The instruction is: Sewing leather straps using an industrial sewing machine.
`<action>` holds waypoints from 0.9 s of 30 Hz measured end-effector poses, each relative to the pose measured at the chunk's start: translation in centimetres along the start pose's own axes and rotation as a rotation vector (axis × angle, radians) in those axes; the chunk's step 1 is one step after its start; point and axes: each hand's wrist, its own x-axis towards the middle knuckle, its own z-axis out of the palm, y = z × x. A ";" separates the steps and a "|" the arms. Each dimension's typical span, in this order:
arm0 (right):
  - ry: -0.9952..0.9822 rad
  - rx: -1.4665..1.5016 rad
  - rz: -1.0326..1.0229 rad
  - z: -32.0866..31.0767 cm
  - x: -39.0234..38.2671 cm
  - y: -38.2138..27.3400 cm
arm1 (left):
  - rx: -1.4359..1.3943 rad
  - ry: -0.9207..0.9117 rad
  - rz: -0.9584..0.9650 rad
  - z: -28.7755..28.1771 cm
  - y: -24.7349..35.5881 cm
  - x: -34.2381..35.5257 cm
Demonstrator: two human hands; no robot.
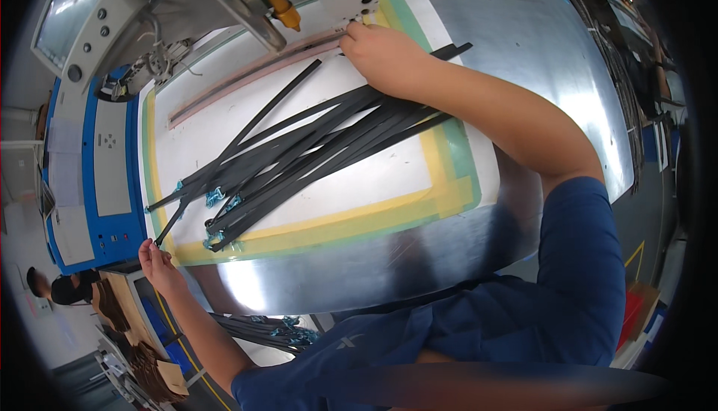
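Observation:
My left hand [158, 263] pinches the lower end of a long black strip [280, 97] at the left edge of the white sheet [381, 179]. That strip slants up over a loose pile of black strips [329, 145], its far end free. Crumpled blue film [215, 197] clings to several strip ends at the left. My right hand [378, 56] is closed at the right end of a long, narrow pink-edged guide [247, 82] with a dark line along its middle. Whatever its fingertips grip is hidden. Its wrist passes over the pile's right part.
Yellow and green tape [336, 224] borders the sheet on a shiny metal table [538, 52]. A machine head with an orange-tipped nozzle [286, 16] hangs above the guide. A blue control cabinet [112, 179] stands at left. More black strips [265, 330] lie below the table edge.

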 end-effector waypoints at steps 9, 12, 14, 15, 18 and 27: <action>-0.044 0.072 0.061 1.8 3.4 -1.9 | -0.107 -0.061 0.022 -2.4 -1.0 -1.2; 0.025 0.254 0.002 2.8 3.4 -3.1 | -0.113 -0.070 -0.003 -1.7 -0.9 -1.4; -0.061 0.273 -0.030 2.5 4.1 -2.7 | -0.088 -0.043 -0.025 -0.8 -0.7 -1.1; -0.148 0.296 -0.061 2.3 4.4 -2.8 | -0.089 -0.033 -0.027 -0.7 -0.7 -0.8; -0.343 0.268 0.009 0.4 3.7 -2.4 | -0.144 -0.039 0.032 1.0 -0.2 1.1; 0.407 0.646 0.157 -20.3 -10.9 8.1 | 0.252 -0.151 0.309 13.2 2.2 -0.7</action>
